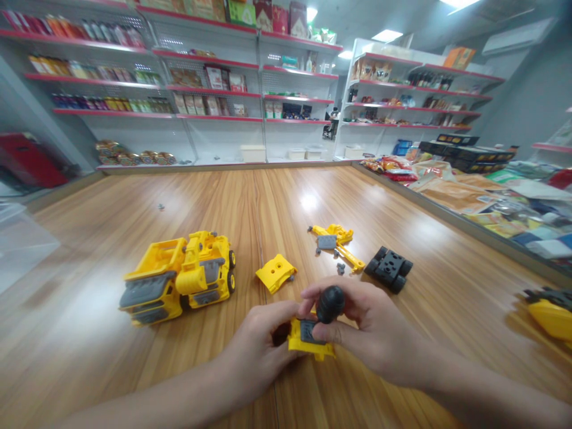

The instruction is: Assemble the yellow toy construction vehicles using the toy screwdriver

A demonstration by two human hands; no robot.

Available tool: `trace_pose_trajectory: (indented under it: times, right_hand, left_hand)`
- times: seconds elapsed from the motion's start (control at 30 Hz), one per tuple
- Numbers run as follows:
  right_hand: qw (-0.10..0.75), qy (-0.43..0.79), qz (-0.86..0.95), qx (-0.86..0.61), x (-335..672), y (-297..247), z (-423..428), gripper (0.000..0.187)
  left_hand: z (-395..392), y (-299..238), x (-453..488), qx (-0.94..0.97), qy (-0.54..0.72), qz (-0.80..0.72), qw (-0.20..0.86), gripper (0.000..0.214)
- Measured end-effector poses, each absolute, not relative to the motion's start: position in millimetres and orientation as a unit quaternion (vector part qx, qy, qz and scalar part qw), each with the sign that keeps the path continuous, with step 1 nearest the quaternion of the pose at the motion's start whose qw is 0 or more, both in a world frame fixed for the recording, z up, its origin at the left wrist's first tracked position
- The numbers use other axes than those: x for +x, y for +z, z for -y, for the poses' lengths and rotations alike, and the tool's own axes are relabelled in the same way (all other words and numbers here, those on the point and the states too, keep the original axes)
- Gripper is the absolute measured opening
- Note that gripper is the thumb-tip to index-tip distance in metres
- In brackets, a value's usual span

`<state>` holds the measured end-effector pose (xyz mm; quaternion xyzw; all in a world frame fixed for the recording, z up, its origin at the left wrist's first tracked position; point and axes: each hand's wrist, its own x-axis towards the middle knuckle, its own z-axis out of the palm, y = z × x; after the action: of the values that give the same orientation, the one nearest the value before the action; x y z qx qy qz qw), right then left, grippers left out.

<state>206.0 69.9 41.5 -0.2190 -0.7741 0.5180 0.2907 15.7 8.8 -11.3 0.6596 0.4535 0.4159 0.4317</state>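
My left hand point(270, 336) is closed around the left side of a yellow toy truck part point(297, 344) with a grey panel on top. In my right hand point(370, 328), thumb and fingers grip a screwdriver point(331, 302) by its black handle, which points up toward me. The tool stands over the yellow part; its tip is hidden beneath the handle and fingers. Just beyond my hands lies a flat yellow plate point(276, 272) with two holes. A black wheeled chassis point(389, 268) rests to the right, and a yellow toy arm piece point(335, 238) lies behind.
Two yellow-grey toy trucks point(179, 274) stand at the left. Small grey pieces point(341, 269) lie near the arm piece. Another yellow toy part point(552, 313) sits at the right edge. A clear plastic bin point(22, 244) is at far left. Packaged goods point(465, 196) lie beyond the table's right edge.
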Motion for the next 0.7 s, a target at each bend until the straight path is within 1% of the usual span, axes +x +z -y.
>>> trace_pose_trajectory:
  times: [0.07, 0.13, 0.3, 0.6, 0.7]
  right_hand:
    - [0.291, 0.53, 0.77, -0.203, 207.6, 41.6, -69.3, 0.033]
    - [0.29, 0.531, 0.772, -0.195, 209.1, 41.9, -69.4, 0.036]
    - [0.29, 0.522, 0.776, -0.203, 209.9, 43.0, -70.7, 0.031]
    - [0.287, 0.538, 0.76, -0.225, 207.5, 40.4, -71.7, 0.02]
    - [0.284, 0.548, 0.748, -0.243, 205.5, 39.3, -71.8, 0.022]
  left_hand:
    - [-8.6, -10.7, 16.1, 0.657, 0.416, -0.454, 0.435, 0.022]
    - [-8.5, -11.0, 15.9, 0.66, 0.413, -0.46, 0.426, 0.021]
    - [-9.4, -13.0, 14.6, 0.665, 0.412, -0.471, 0.408, 0.017]
    - [-7.4, -10.7, 15.1, 0.676, 0.411, -0.46, 0.403, 0.021]
    - [-7.2, -8.0, 15.7, 0.682, 0.41, -0.465, 0.389, 0.02]
